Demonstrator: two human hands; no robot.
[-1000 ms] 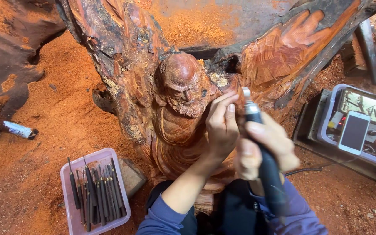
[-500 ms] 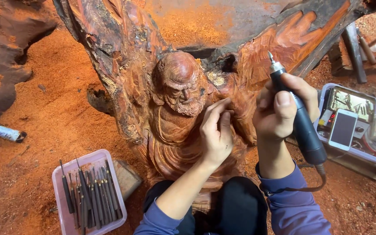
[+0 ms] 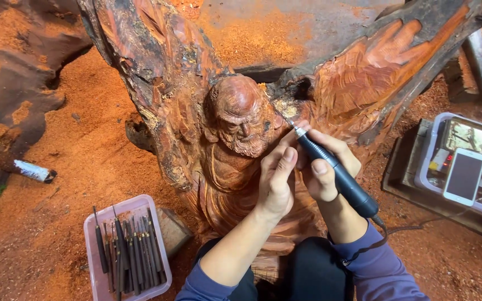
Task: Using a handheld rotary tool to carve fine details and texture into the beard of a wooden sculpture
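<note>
A reddish wooden carving of a bearded, bald figure (image 3: 241, 120) with raised arms fills the middle of the view. My right hand (image 3: 327, 167) grips a black rotary carving tool (image 3: 336, 175) like a pen, its thin bit touching the wood just right of the figure's head. My left hand (image 3: 277, 178) rests against the figure's chest and shoulder, fingers closed together beside the tool's tip, steadying it. A carved open hand (image 3: 389, 53) shows in the wood at upper right.
A pink plastic tray (image 3: 99, 267) holds several dark carving bits at lower left. A box (image 3: 436, 150) at right holds a white phone (image 3: 464, 175) and small items. Red sawdust covers the ground. A small white cylinder (image 3: 32, 171) lies at left.
My right hand came down from the right and brought the tool's tip to the wood beside the figure's head. My left hand shifted slightly right on the carving. The view moved in closer.
</note>
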